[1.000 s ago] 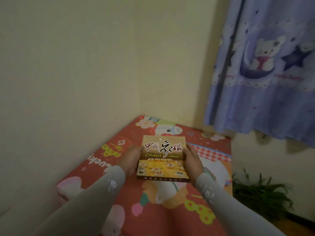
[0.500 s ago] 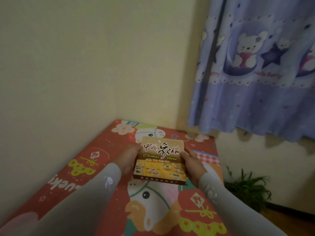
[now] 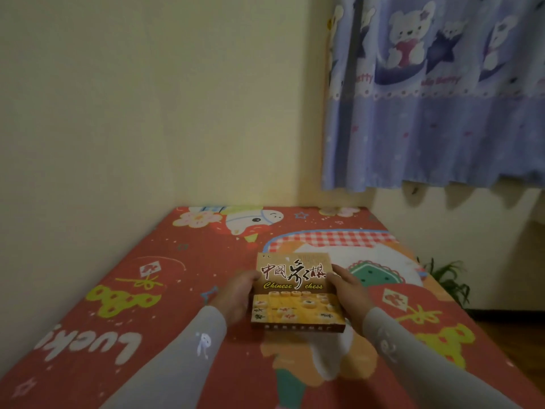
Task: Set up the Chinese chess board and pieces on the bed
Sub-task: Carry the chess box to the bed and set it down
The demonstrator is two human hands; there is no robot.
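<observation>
one chinese chess box (image 3: 296, 293), flat cardboard, brown and yellow lid printed with red and black characters, the words "chinese chess" and a picture of round pieces on a board; lid on. it is held over the middle of the bed (image 3: 182, 290), whether resting on the cover or just above it cannot be told. left hand (image 3: 237, 293) grips the box's left edge, fingers curled round the side, thumb near the top face; right hand (image 3: 349, 293) grips the right edge in the same way, fingers wrapped along the side. both forearms in pale grey sleeves (image 3: 182, 358) with small white printed figures, reaching in from the bottom of the view. bed cover red, with cartoon figures, flowers, yellow-green shapes, the upside-down word "lucky", a red-and-white checked patch (image 3: 330, 239) beyond the box and a green scalloped patch just right of it. cream wall (image 3: 147, 98) along the bed's left side and far end. blue curtain (image 3: 442, 113) with bear and star prints hangs at upper right, its hem above the bed's far right corner. green leafy plant (image 3: 449, 280) on the floor beside the bed's right edge, partly cut off by the mattress. strip of wooden floor (image 3: 513, 329) at far right.
</observation>
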